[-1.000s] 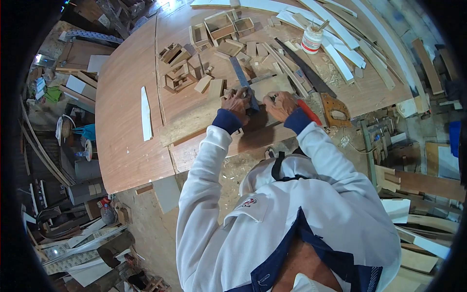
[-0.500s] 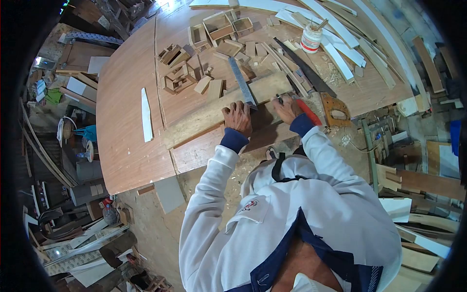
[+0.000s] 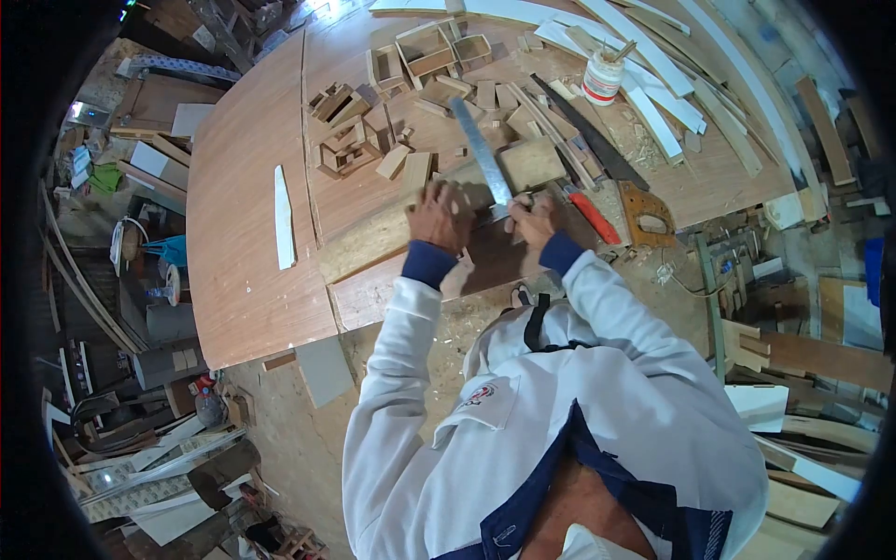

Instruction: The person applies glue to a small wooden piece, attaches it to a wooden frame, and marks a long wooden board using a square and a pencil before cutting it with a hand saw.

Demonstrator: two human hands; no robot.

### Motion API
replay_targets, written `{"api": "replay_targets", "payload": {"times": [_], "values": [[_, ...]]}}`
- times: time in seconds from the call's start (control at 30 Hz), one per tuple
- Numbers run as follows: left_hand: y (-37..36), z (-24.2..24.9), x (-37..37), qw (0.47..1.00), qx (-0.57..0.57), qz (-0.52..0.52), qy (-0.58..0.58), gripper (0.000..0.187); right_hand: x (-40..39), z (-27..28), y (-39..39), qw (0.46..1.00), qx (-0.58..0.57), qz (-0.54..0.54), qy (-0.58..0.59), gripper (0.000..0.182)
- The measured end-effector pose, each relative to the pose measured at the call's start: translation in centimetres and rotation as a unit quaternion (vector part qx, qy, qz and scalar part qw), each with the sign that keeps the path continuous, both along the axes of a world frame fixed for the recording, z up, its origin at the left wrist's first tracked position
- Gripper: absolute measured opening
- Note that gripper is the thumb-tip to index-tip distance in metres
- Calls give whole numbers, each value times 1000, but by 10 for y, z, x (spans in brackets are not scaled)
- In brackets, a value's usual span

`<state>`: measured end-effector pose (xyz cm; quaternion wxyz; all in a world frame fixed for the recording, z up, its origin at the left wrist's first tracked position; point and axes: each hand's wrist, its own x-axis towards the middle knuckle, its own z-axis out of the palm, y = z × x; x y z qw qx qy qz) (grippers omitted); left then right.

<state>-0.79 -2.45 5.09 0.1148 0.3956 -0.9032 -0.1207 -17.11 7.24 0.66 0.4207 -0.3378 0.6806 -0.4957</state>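
A long wooden plank [image 3: 373, 241] lies slanted along the table's near edge. My left hand [image 3: 439, 219], slightly blurred, has its fingers curled over the plank's near side. Close beside it, my right hand [image 3: 534, 224] grips the near end of a metal try square [image 3: 480, 149]. The square's long blade crosses the plank and points away from me. To the right of my right hand, a red-handled tool [image 3: 594, 219] lies on the table, next to a handsaw [image 3: 644, 210] with a wooden handle.
Small open wooden boxes [image 3: 429, 51] and loose blocks [image 3: 407, 168] sit beyond the plank. A white tub [image 3: 602, 79] with sticks in it stands at the back right, near long strips [image 3: 653, 112]. One white tapered strip [image 3: 284, 219] lies on the left.
My right hand has let go of the red-handled tool and taken the try square's near end. My left hand has shifted left, off the square. The square has moved slightly right.
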Motion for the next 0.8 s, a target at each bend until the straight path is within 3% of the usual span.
{"api": "replay_targets", "payload": {"times": [0.07, 0.1, 0.13, 0.2, 0.27, 0.37, 0.43, 0.47, 0.53, 0.63, 0.8], "values": [[-20, 1, 5, 997, -60, 32, -21, 69, -16, -5, 12, 997, -51, -28, -41, 22], [-29, 2, 5, 997, -12, 39, -71, 84, -21, 0, 18, 997, -68, -24, -19, 22], [-36, 3, 3, 997, -13, 39, -69, 84, -26, 2, 22, 997, -69, -24, -18, 22], [-49, 5, -3, 975, 110, 29, -189, 95, -32, 5, 28, 994, -63, -19, -85, 23], [-58, 2, -3, 971, 143, 12, -191, 102, -31, 5, 33, 995, -59, -24, -72, 19], [-57, 4, -1, 989, 66, -13, -129, 95, -29, -4, 37, 987, -75, -38, -135, 19], [-58, 14, -2, 991, 79, -60, -89, 66, -28, 3, 37, 989, -65, -34, -131, 17], [-59, 11, -1, 991, 79, -60, -89, 66, -28, 6, 37, 989, -65, -34, -131, 17], [-61, 1, 5, 985, 94, -138, 35, 40, -24, 13, 36, 990, -92, -49, -99, 23], [-55, -6, 6, 978, 91, -167, 89, 29, -21, 11, 31, 989, -97, -41, -109, 24], [-33, 4, 5, 966, 108, -166, 168, 27, -5, 26, 23, 987, -108, -25, -113, 24]]}}
